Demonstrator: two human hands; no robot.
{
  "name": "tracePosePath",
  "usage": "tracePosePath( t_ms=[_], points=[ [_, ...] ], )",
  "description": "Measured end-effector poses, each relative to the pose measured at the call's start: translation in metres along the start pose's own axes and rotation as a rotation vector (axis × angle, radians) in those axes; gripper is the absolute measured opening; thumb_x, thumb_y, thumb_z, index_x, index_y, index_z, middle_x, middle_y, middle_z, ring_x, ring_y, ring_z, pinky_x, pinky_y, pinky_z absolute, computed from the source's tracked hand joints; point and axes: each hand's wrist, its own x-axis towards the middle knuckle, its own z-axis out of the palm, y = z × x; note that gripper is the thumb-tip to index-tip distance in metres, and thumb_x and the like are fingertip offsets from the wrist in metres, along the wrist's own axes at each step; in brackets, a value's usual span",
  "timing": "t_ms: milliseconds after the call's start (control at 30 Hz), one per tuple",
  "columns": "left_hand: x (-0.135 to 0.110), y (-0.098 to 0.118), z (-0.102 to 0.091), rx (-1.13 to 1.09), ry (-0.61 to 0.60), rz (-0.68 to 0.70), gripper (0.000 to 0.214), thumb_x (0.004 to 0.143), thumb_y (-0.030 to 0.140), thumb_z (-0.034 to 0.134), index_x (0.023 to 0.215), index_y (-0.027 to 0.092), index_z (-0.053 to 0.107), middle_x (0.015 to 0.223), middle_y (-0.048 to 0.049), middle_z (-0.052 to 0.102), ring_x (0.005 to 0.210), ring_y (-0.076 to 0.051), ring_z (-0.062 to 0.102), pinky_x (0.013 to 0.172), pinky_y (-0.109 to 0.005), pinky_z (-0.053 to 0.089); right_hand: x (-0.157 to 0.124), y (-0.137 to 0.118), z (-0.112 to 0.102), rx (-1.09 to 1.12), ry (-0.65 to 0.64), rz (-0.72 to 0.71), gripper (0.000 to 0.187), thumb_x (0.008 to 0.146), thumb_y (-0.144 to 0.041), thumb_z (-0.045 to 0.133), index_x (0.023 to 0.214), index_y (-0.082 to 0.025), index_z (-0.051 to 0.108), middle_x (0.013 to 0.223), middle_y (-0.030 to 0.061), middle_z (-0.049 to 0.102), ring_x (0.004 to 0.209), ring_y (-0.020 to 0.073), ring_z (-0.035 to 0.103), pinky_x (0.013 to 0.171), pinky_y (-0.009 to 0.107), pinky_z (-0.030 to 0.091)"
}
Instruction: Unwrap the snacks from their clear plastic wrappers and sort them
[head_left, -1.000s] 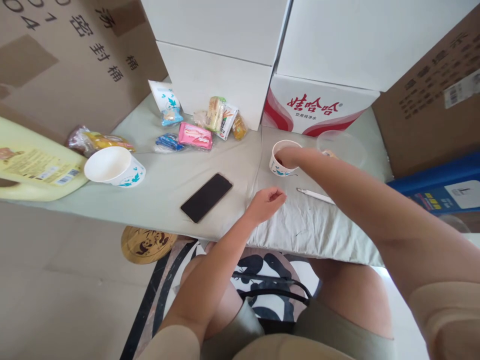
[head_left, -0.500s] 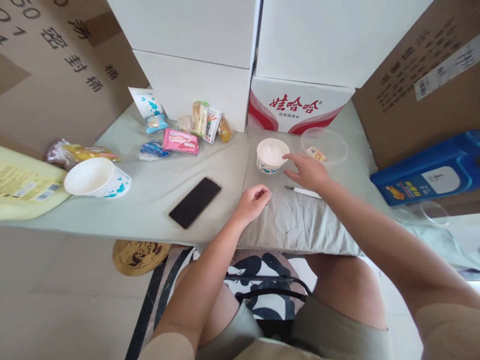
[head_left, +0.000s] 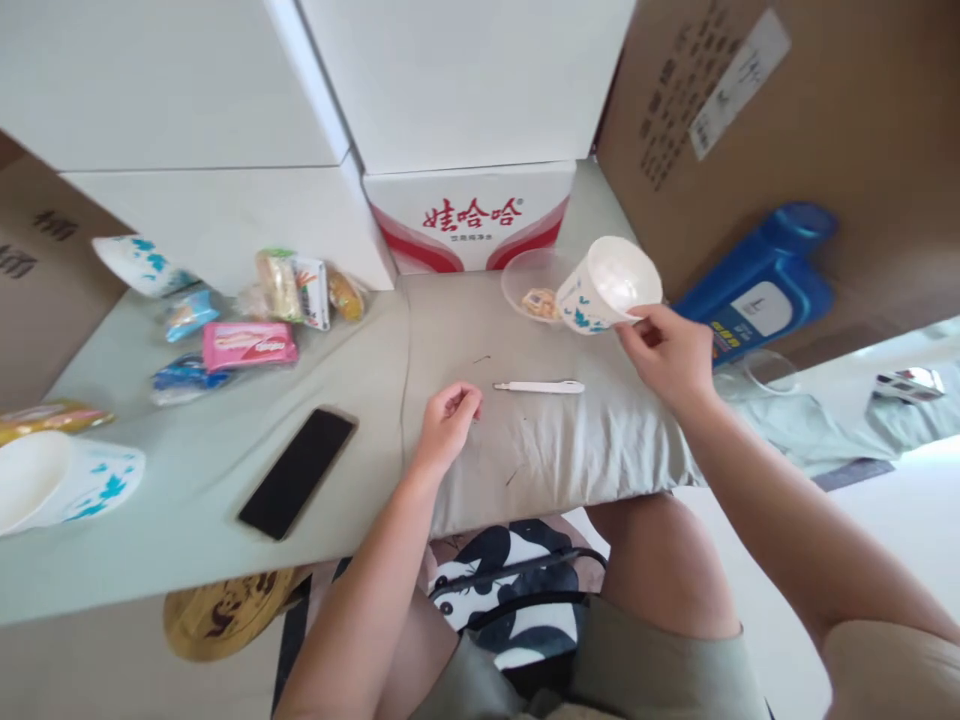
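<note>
My right hand (head_left: 667,352) grips a small white paper cup with blue leaf print (head_left: 604,288), lifted off the cloth and tilted so its open mouth faces me. My left hand (head_left: 448,420) rests on the grey-green cloth (head_left: 360,400) with its fingers curled loosely inward, and nothing shows in them. A white pen-like tool (head_left: 538,386) lies on the cloth between both hands. Just behind the cup stands a clear plastic bowl (head_left: 526,283) with a small wrapped snack inside.
A black phone (head_left: 297,486) lies at left centre. Snack packets (head_left: 247,345) cluster at the back left, and a larger paper bowl (head_left: 52,482) sits at the far left. White boxes (head_left: 465,90) and cardboard boxes (head_left: 787,130) wall the back. A blue jug (head_left: 757,285) lies at right.
My right hand took hold of the small cup and raised it, tilting it to the right. The view swung rightward. My left hand stayed on the cloth.
</note>
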Motion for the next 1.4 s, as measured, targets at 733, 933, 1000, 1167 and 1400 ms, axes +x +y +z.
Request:
tracePosePath(
  t_ms=[733, 933, 1000, 1167, 1400],
  points=[
    [0.004, -0.009, -0.012, 0.129, 0.065, -0.009, 0.028, 0.082, 0.043, 0.060, 0.065, 0.021, 0.061, 0.058, -0.0001, 0.061, 0.060, -0.015, 0.058, 0.061, -0.027, 0.044, 0.138, 0.108, 0.078, -0.416, -0.611, 0.055, 0.046, 0.095, -0.034, 0.039, 0.128, -0.021, 0.068, 0.140, 0.0139, 0.062, 0.131, 0.0320, 0.053, 0.105, 0.048, 0.043],
    [-0.001, -0.001, -0.019, 0.094, 0.058, 0.010, 0.027, 0.081, 0.041, 0.058, 0.064, 0.020, 0.061, 0.058, 0.0006, 0.059, 0.059, -0.014, 0.056, 0.061, -0.027, 0.043, 0.136, 0.108, 0.071, -0.420, -0.757, -0.013, 0.047, 0.090, -0.030, 0.051, 0.133, -0.015, 0.063, 0.139, 0.0162, 0.063, 0.123, 0.0324, 0.061, 0.104, 0.045, 0.046],
    [-0.002, 0.002, -0.020, 0.069, 0.055, 0.024, 0.027, 0.081, 0.041, 0.058, 0.065, 0.020, 0.060, 0.058, 0.0008, 0.059, 0.059, -0.014, 0.055, 0.061, -0.026, 0.043, 0.113, 0.100, 0.052, -0.422, -0.716, -0.026, 0.046, 0.089, -0.026, 0.049, 0.131, -0.014, 0.064, 0.138, 0.0171, 0.064, 0.123, 0.0333, 0.061, 0.105, 0.046, 0.046],
    [-0.017, 0.009, -0.028, 0.002, 0.093, 0.066, 0.025, 0.081, 0.038, 0.056, 0.064, 0.020, 0.058, 0.059, 0.0014, 0.056, 0.061, -0.013, 0.054, 0.063, -0.026, 0.043, 0.019, 0.059, 0.012, -0.249, -0.244, -0.135, 0.034, 0.090, -0.029, 0.045, 0.110, -0.014, 0.067, 0.113, 0.0171, 0.071, 0.105, 0.0283, 0.067, 0.091, 0.040, 0.051],
    [-0.041, 0.019, -0.091, -0.053, 0.257, 0.206, 0.024, 0.085, 0.043, 0.060, 0.076, 0.020, 0.060, 0.061, 0.0029, 0.055, 0.059, -0.011, 0.053, 0.061, -0.025, 0.044, -0.117, -0.016, 0.051, 0.117, -0.241, -0.509, 0.011, 0.094, -0.026, 0.052, 0.092, -0.023, 0.062, 0.081, 0.0035, 0.066, 0.069, 0.0168, 0.062, 0.063, 0.029, 0.050]
  ],
)
